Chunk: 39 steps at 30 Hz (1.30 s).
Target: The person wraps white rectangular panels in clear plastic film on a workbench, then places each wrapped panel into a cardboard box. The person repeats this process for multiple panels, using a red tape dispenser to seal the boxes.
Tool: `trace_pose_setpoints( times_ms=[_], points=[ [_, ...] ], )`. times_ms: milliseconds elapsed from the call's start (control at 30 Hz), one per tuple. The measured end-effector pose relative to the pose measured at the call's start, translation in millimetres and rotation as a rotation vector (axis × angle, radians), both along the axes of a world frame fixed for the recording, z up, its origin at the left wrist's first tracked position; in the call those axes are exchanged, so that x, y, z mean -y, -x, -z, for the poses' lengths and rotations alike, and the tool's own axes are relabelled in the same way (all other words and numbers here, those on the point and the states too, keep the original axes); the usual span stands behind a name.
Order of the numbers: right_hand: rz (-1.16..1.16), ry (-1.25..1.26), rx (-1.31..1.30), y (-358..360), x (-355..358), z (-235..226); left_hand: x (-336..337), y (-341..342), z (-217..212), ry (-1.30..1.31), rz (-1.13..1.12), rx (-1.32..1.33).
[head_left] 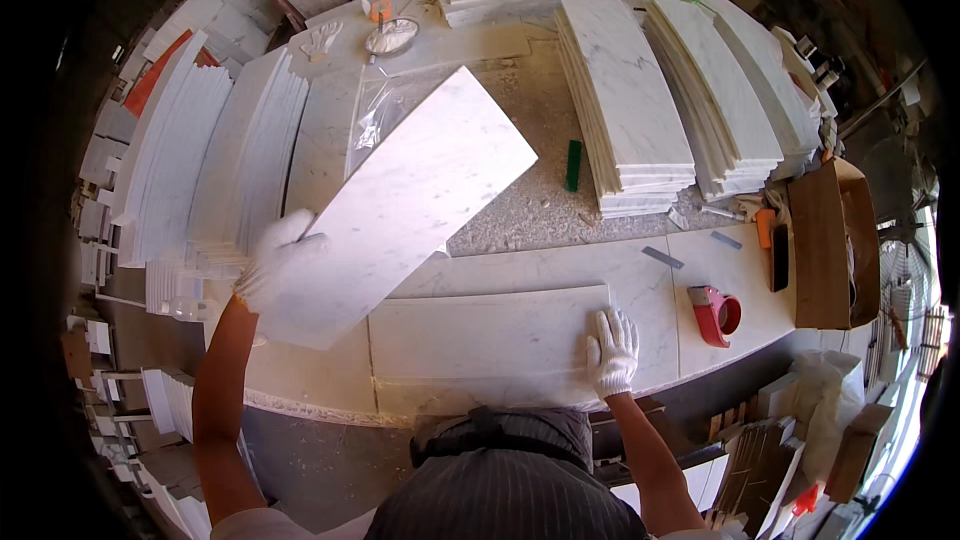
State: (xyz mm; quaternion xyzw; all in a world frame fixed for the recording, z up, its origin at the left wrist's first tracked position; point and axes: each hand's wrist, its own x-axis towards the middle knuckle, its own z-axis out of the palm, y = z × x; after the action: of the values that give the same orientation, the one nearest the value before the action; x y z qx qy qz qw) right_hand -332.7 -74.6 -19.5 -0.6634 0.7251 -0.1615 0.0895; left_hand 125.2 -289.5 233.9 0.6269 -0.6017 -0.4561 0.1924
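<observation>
A white marble slab (410, 200) with faint grey marks is raised and tilted above the worktable. My left hand (272, 262), in a white glove, grips its left edge, fingers slightly blurred. A second marble slab (490, 330) lies flat near the table's front edge. At its right end rests my right hand (613, 352), also gloved, fingers stretched out and holding nothing.
Stacked marble slabs stand at the right (630, 90) and left (245, 150). A red tape dispenser (714, 316), a black-bristled brush (779, 258), a green block (573, 165) and a cardboard box (825, 240) sit to the right. A bowl of powder (392, 35) is at the back.
</observation>
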Motion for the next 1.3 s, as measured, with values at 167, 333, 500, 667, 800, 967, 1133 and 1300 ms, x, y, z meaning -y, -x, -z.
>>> trace_pose_setpoints(
  times_ms=[167, 333, 500, 667, 800, 967, 1133, 1300],
  points=[
    [-0.009, -0.011, 0.303, 16.3, 6.1, 1.0, -30.6, 69.6, 33.7, -0.105, 0.449, 0.108],
    [0.069, -0.142, 0.844, 43.3, 13.5, 19.9, -30.8, 108.5, 94.6, -0.371, 0.641, 0.097],
    [0.124, -0.180, 1.163, 41.3, 14.1, 12.1, -24.3, 127.1, 139.9, -0.384, 0.804, 0.138],
    [0.067, -0.160, 0.830, 48.4, 11.1, 2.0, -10.4, 141.3, 179.4, -0.465, 0.797, 0.179],
    [0.050, -0.164, 0.794, 50.0, 9.5, 2.8, -4.7, 139.7, 202.8, -0.469, 0.775, 0.153],
    [-0.018, -0.134, 0.435, 38.1, 9.7, 6.7, -23.9, 140.4, 195.8, 0.115, 0.562, 0.391],
    [0.069, -0.087, 0.388, 19.5, 4.8, 16.6, -58.9, 136.0, 143.1, 0.645, 0.438, 0.603],
    [0.029, -0.077, 0.326, 19.6, 3.6, 24.5, -168.6, 155.7, 224.7, 0.712, 0.972, 0.940]
  ],
)
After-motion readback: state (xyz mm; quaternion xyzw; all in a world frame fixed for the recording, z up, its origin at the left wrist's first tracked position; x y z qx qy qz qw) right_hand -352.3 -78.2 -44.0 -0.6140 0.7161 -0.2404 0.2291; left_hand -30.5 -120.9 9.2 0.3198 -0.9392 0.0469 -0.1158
